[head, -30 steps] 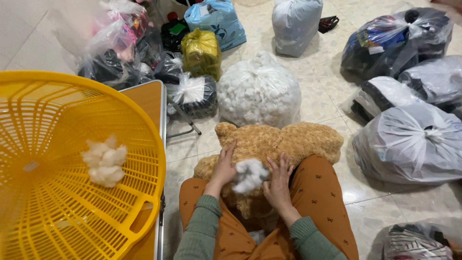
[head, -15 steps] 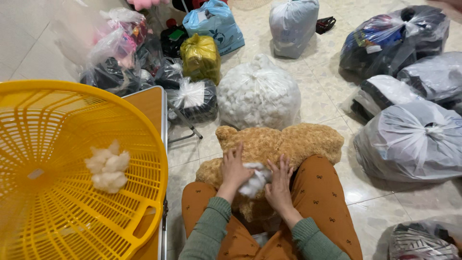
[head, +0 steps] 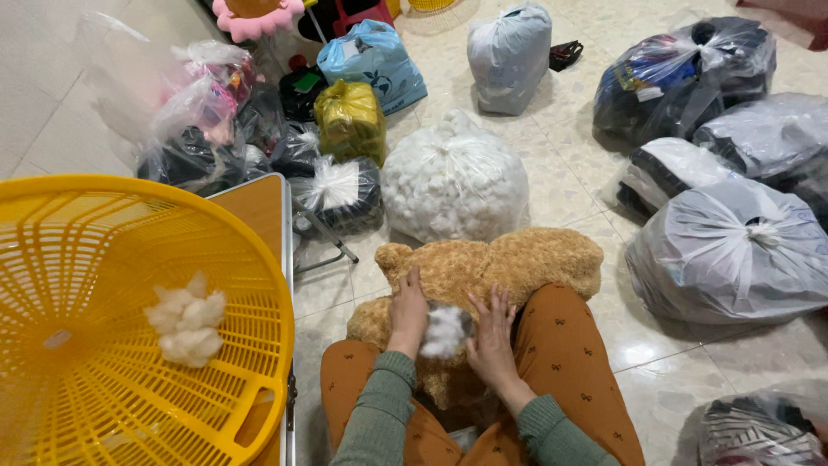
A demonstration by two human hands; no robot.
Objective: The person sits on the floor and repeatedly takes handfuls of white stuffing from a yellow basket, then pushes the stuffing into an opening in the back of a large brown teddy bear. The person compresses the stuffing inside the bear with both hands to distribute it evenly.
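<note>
Stuffing work, by the look of it, and the change from a second ago is small but clear: the white clump of fibre filling (head: 445, 331) looked bigger and puffier back then, sitting up between the hands, and now it shows smaller and lower against the fuzzy golden-brown plush bear (head: 483, 285) lying across the lap. My read is that it's being worked at the toy's opening, though whether in or out I honestly can't tell. Going big to small: the round yellow plastic basket (head: 259, 285) fills the near left with its own lump of white filling (head: 187, 321) inside, sitting much as it did. Beyond the bear sits the knotted clear bag full of white fluff (head: 454, 183), with grey plastic sacks (head: 733, 250) off to the right. The left hand (head: 409, 307) lies on the bear with fingers curled down, pressing beside the clump. The right hand (head: 492, 335) has its fingers spread, only loosely open, touching the clump's right edge; neither hand has a proper closed grip on it.
</note>
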